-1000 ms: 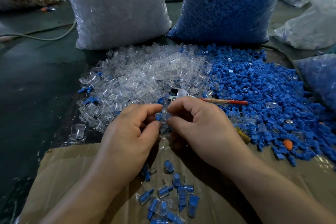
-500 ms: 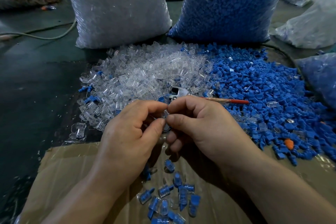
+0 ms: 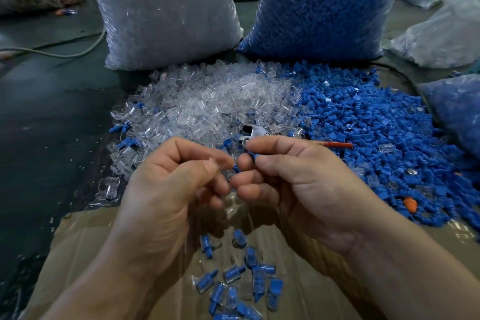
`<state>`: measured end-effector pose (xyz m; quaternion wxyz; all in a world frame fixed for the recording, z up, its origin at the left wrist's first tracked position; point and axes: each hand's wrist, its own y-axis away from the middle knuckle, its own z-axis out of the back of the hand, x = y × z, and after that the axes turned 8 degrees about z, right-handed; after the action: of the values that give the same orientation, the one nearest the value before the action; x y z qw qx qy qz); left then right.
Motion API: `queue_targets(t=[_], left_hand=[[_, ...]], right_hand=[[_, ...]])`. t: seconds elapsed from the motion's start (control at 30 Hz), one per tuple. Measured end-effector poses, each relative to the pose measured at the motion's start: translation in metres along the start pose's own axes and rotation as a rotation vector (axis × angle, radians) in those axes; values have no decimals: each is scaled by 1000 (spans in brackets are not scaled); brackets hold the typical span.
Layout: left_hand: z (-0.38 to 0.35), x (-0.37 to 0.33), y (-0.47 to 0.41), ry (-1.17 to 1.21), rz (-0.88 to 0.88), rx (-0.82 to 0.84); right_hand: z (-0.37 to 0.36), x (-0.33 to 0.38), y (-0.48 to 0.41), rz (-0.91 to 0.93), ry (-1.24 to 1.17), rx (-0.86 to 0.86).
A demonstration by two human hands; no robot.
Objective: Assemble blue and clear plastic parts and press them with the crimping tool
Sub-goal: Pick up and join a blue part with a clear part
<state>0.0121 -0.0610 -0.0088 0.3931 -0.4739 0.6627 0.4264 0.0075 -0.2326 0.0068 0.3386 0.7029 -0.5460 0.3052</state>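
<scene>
My left hand (image 3: 179,187) and my right hand (image 3: 293,179) meet fingertip to fingertip at mid frame. A small blue part (image 3: 253,156) is pinched between my right thumb and forefinger. My left fingers curl round a small piece that is mostly hidden. Behind the hands lies the crimping tool (image 3: 253,134), with a metal head and a red handle, half buried in the parts. A heap of clear parts (image 3: 207,109) spreads behind on the left, a heap of blue parts (image 3: 376,132) on the right. Several joined blue-and-clear pieces (image 3: 241,283) lie on the cardboard below my hands.
A big bag of clear parts (image 3: 166,8) and a big bag of blue parts (image 3: 324,2) stand at the back. A brown cardboard sheet (image 3: 85,247) covers the near floor. A cable (image 3: 65,53) runs along the dark floor at left. More bags (image 3: 446,34) lie at right.
My hands have drawn slightly apart and risen in the frame. The blue part now shows between my right thumb and forefinger.
</scene>
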Motion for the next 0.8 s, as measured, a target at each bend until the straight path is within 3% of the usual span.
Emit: queue_targets(t=[0.33, 0.57, 0.8], left_hand=[[-7, 3, 0, -126, 5, -125], [-4, 6, 0, -227, -11, -72], [-2, 11, 0, -199, 1, -22]], right_hand=[[3, 0, 2, -34, 109, 4], [2, 0, 4, 13, 228, -5], [1, 4, 7, -51, 75, -5]])
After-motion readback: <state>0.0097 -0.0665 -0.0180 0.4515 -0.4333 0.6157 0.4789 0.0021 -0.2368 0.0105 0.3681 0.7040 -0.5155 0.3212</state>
